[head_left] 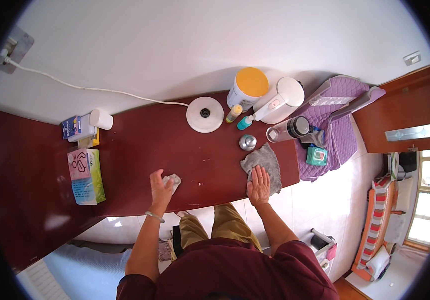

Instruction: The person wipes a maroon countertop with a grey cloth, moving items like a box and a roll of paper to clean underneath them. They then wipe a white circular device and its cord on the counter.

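Note:
My right hand (259, 186) lies flat, palm down, on a grey cloth (269, 156) spread near the right end of the dark red table (150, 145). Near the table's front edge, my left hand (161, 190) has its fingers curled. A crumpled whitish tissue (175, 182) pokes out beside its thumb, seemingly in the grip; the palm side is hidden. Just beyond the cloth sits a small silver, dome-shaped thing (248, 142). A clear bottle with a black lid (287, 129) lies tilted in view close to the cloth's far side.
A white kettle base (205, 123) with a cord (100, 89) stands at the back. Beside it are a yellow-lidded tub (251, 82), two small bottles (233, 114) and a white kettle (289, 93). Tissue packs (86, 176) lie left. A purple quilted chair (342, 125) adjoins the right end.

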`<control>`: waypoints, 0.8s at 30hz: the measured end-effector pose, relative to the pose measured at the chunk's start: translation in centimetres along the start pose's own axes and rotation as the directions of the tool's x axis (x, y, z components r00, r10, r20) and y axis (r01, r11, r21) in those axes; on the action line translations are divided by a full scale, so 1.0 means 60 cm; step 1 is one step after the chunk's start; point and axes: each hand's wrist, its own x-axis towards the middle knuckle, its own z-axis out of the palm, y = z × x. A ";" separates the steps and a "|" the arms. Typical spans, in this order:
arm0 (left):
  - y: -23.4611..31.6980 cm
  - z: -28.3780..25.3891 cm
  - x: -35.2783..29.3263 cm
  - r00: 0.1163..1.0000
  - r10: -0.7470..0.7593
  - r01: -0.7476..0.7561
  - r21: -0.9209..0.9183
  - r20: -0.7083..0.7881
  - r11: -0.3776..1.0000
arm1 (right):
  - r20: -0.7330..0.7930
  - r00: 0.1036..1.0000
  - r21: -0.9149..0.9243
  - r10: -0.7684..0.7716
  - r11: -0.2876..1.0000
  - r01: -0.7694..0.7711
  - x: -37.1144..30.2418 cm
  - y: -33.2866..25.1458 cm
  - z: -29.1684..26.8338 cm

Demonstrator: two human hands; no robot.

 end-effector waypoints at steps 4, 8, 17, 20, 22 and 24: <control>0.050 0.032 0.027 0.992 0.108 -0.109 0.024 0.061 0.994 | -0.059 0.993 -0.013 0.103 0.994 -0.104 0.018 0.014 0.013; 0.078 0.054 0.026 0.985 0.170 -0.168 -0.042 0.040 0.985 | -0.167 0.953 -0.030 0.254 0.964 -0.263 0.050 0.046 0.022; 0.035 0.065 -0.041 0.998 0.064 -0.063 -0.081 0.005 0.995 | -0.282 0.893 -0.132 0.350 0.908 -0.397 0.147 0.158 0.020; -0.050 0.014 -0.062 0.991 0.004 -0.006 -0.022 -0.131 1.000 | -0.276 0.912 -0.145 0.303 0.925 -0.352 0.142 0.140 0.026; -0.094 -0.022 -0.072 0.983 -0.049 0.050 -0.002 -0.179 0.999 | -0.287 0.940 -0.143 0.186 0.962 -0.234 0.096 0.089 0.031; -0.117 -0.044 -0.076 0.966 -0.126 0.124 -0.024 -0.224 0.992 | -0.147 0.985 -0.131 0.088 0.986 -0.108 0.043 0.023 0.043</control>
